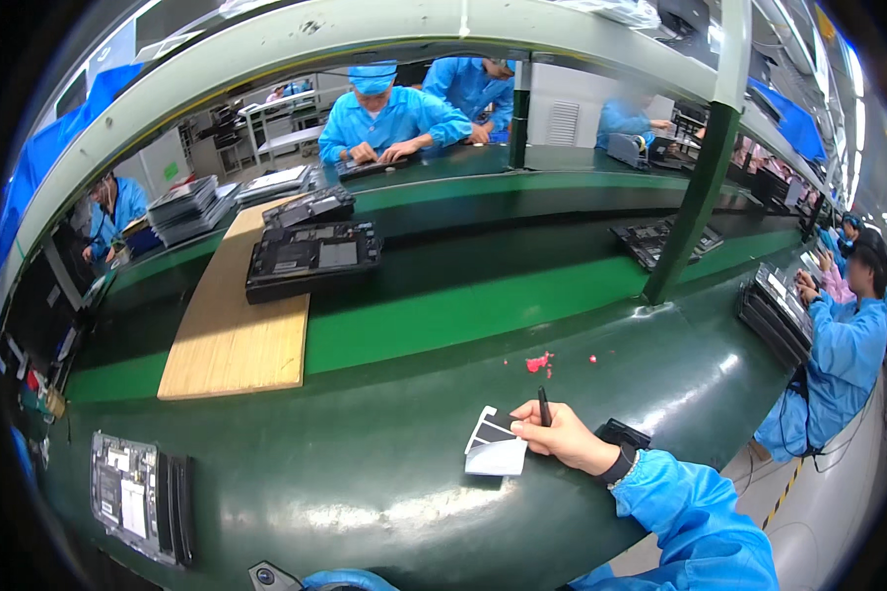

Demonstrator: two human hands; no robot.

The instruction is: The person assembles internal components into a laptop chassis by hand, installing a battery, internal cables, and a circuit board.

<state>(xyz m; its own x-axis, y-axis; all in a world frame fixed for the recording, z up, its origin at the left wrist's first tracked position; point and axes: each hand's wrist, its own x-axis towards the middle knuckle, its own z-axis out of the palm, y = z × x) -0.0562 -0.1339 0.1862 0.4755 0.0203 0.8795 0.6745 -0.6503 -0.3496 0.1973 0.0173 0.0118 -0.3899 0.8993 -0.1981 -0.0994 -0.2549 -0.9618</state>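
My right hand [568, 439] reaches in from the lower right, in a blue sleeve with a dark wristband. Its fingers are closed on a small white sheet with black strips [495, 455], held just over the green bench. A slim black pen-like tool [544, 406] stands up from the same grip; its lower end is hidden by the fingers. Beside the wrist lies a small black object [625, 433]. Past the fingertips, red scraps [538, 363] are scattered on the bench. My left hand does not show.
Opened laptop bases [128, 500] stand at the left edge of the bench [345, 433]. More [315, 258] rest on a wooden board [237, 345] bridging the green belt [443, 315]. A green post [695, 207] rises at right, near another stack [774, 310]. Co-workers in blue sit around.
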